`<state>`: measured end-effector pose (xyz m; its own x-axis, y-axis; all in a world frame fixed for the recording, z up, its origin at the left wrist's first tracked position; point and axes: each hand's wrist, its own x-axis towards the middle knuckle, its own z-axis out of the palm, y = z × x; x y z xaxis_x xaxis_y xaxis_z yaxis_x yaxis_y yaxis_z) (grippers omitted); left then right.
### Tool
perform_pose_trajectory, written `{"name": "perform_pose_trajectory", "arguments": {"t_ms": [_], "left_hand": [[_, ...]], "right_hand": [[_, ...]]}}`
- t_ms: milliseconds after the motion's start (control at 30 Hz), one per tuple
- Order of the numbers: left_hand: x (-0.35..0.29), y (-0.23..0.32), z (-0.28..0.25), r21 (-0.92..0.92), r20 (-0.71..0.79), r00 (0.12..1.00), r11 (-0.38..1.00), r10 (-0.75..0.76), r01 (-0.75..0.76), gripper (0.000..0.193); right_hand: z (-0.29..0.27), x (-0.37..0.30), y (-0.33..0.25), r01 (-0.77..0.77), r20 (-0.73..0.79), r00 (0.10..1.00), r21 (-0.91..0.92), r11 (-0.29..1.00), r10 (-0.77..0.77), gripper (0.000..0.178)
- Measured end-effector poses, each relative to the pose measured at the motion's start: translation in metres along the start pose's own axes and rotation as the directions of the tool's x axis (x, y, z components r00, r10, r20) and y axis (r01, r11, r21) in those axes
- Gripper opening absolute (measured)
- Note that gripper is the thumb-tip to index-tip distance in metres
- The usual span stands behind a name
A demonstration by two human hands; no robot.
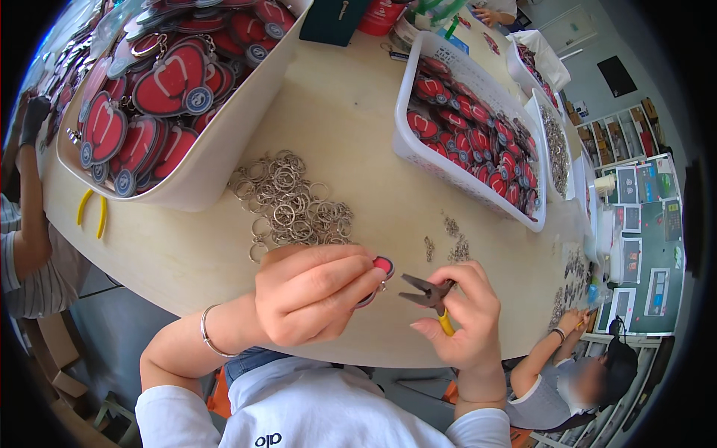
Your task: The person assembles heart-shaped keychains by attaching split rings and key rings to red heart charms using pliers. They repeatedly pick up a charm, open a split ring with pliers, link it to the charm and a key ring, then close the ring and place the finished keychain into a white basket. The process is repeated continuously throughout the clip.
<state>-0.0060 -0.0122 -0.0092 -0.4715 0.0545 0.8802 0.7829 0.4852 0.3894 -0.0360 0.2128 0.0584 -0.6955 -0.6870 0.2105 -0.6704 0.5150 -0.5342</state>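
rings: key rings (pixel 291 205) heaped on table (pixel 351 119) — just behind both hands
trays: tray (pixel 202 160) left, basket (pixel 455 160) right — rings between

Head-worn fisheye, looking steeply down, close over table (pixel 336 134)

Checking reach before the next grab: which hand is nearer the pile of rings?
Left. The left hand lies just below the ring pile; the right hand, holding pliers, is farther off to the right.

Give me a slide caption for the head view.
Left hand holds a red tag; right hand grips pliers.
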Motion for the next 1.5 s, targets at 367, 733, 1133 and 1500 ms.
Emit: {"name": "perform_pose_trajectory", "arguments": {"t_ms": [367, 733, 1133, 1500], "left_hand": [[-0.001, -0.003, 0.002, 0.032, 0.019, 0.991, 0.990, 0.134, -0.135, 0.029], [0.005, -0.002, 0.000, 0.068, -0.012, 0.985, 0.983, 0.173, -0.172, 0.013], [0.005, -0.002, -0.005, 0.066, 0.015, 0.972, 0.970, 0.234, -0.234, 0.016], [0.008, 0.002, -0.011, 0.093, 0.054, 0.977, 0.974, 0.205, -0.209, 0.015]], "right_hand": [[-0.004, 0.004, -0.004, 0.117, 0.030, 0.993, -0.074, 0.990, -0.115, 0.036], [-0.001, 0.000, -0.006, 0.222, -0.009, 0.974, -0.190, 0.956, -0.228, 0.034], [0.003, -0.005, -0.012, 0.216, -0.043, 0.970, -0.291, 0.932, -0.238, 0.036], [-0.005, -0.005, -0.013, 0.205, 0.002, 0.978, -0.216, 0.955, -0.210, 0.038]]}}
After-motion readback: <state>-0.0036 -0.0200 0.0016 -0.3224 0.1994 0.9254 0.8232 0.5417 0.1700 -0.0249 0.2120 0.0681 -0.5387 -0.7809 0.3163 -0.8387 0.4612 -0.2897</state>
